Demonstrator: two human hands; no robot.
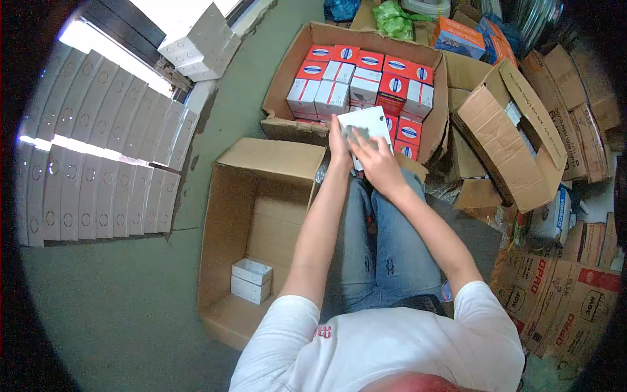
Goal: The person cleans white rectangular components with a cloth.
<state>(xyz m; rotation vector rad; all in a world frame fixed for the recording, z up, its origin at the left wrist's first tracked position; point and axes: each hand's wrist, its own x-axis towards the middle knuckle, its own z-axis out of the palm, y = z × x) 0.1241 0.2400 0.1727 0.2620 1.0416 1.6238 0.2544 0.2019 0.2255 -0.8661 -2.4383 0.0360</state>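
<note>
My left hand (pixel 339 142) is wrapped against the left edge of a white rectangular box (pixel 373 119), held above my knees. Fingers of my right hand (pixel 375 157) lie spread over the near face of that box, where a grey shadow or patch shows. Just beyond my hands, a large cardboard carton (pixel 274 98) holds red-and-white small boxes (pixel 393 85). To the left of my legs, an open carton (pixel 222 196) contains white junction-type boxes (pixel 251 281) stacked in its lower corner.
Rows of stacked white boxes (pixel 98 189) stand at the far left, with more white boxes (pixel 202 46) at upper left. On the right are an open carton (pixel 503 144), flattened cardboard (pixel 562 300) and a blue-and-white pack (pixel 555 215). A green bag (pixel 392 19) lies at the top.
</note>
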